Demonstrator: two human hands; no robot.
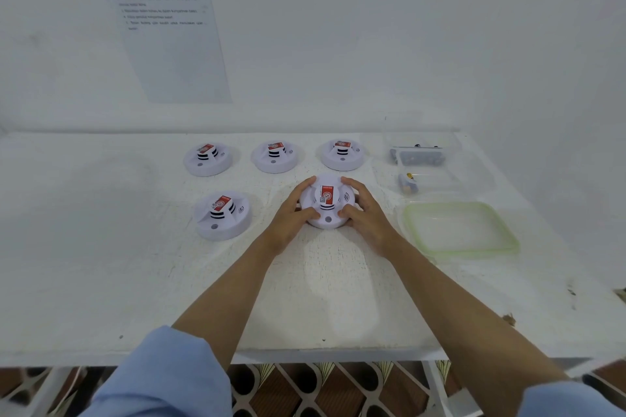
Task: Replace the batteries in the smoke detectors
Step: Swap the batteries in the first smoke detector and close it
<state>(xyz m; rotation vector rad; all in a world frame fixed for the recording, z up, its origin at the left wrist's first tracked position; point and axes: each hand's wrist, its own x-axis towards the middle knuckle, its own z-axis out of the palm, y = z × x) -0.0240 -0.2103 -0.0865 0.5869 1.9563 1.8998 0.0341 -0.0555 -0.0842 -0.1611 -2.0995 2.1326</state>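
Five smoke detectors on show, and one is in play! Biggest first: the white tabletop (101, 247) carries everything. At three o'clock from the action lies a green-rimmed container (460, 228). At two o'clock sits a clear tray (474, 162) with batteries (416, 155) inside.

Three waiting detectors (275, 156) line the back from eleven to one o'clock, and a fourth detector (222, 215) sits at nine.

Dead centre, the working detector (327, 201) rests flat on the tabletop with its red label up. Both hands are clamped on it: the left hand (291, 217) wraps the nine o'clock rim and the right hand (367, 213) the three o'clock rim.

My read is that this is the opening step, a twist or a flip to reach the battery bay. To do it well, grip the outer rim rather than the raised centre. Turn with even pressure from both sides, and keep clear of the neighbour at nine.
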